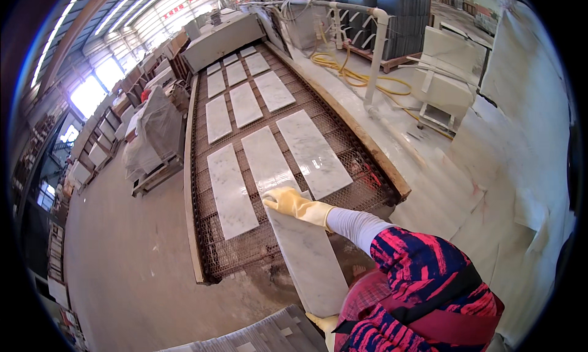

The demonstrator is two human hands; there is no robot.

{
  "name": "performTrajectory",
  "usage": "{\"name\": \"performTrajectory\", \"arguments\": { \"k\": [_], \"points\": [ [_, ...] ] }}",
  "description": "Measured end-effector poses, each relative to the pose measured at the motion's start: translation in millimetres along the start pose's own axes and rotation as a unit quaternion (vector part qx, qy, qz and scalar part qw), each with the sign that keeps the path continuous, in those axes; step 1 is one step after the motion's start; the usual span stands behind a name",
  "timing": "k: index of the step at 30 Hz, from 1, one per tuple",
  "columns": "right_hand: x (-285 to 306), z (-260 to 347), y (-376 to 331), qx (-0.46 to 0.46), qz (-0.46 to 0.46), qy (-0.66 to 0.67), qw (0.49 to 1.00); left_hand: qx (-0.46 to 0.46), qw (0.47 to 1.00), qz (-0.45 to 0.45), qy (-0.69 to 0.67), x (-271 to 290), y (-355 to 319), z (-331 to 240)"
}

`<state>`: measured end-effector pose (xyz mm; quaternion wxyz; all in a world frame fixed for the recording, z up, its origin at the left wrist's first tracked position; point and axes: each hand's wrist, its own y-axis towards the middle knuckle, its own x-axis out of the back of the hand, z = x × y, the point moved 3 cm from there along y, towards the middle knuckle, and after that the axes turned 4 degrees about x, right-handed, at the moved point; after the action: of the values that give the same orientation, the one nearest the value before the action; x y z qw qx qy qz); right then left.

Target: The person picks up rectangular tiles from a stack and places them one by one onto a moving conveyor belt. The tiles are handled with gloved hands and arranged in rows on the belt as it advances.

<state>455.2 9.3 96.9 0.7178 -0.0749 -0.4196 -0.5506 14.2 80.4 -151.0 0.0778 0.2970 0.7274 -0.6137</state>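
In the head view, the right hand (293, 206), in a pale yellow glove, is laid across the far end of a veined grey-white slab (309, 260), with the fingers bent over its left edge; the slab is held there. The left hand (326, 325), similarly gloved, is seen at the slab's near end; it is partly hidden, and whether it is closed cannot be told. The long axis of the slab is directed from upper left to lower right, the far end being pointed up the conveyor (245, 254) and the near end being brought beyond its front edge, just beside the plaid apron (365, 294).

On the conveyor, 12 similar slabs are laid in 4 rows of 3, their long axes set roughly along the belt. The held slab is placed nearly in line with the middle slab (267, 159) of the front row, its far end close to that slab's near end; contact cannot be judged. A stack of grey slabs (260, 336) is seen at the lower edge, and a yellow hose (349, 73) is looped on the floor at right.
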Motion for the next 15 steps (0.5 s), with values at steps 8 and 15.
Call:
{"name": "performTrajectory", "arguments": {
  "k": [8, 15],
  "points": [
    [63.7, 13.6, -90.5, 0.035, -0.163, 0.023, 0.986, 0.010, 1.000, 0.017, -0.005, -1.7, -5.1, -8.4],
    [91.5, -12.7, -209.2, -0.093, -0.194, 0.132, 0.968, 0.038, 0.997, 0.061, -0.018, -4.7, -9.3, -11.4]
  ]
}}
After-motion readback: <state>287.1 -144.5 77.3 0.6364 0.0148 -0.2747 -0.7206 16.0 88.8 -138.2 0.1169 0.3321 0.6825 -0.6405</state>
